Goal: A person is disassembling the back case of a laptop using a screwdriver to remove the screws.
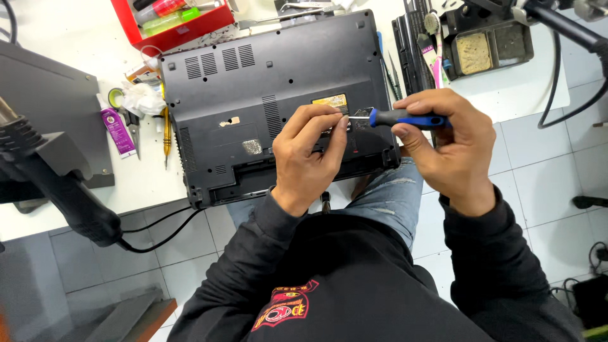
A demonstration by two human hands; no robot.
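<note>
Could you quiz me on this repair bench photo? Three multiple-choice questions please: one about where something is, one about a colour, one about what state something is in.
1. Where is the red tray?
A. at the bench's far edge, beyond the laptop
B. on the floor
C. on the person's lap

2. What colour is the screwdriver's handle?
A. yellow and green
B. blue and black
C. all white

3. How does the laptop lie?
A. open, screen up
B. standing on edge
C. closed, underside up

Answers:
1 A: the red tray sits past the laptop.
2 B: the screwdriver in the right hand is blue and black; the left hand pinches its tip.
3 C: vents and screw holes face up.
</note>
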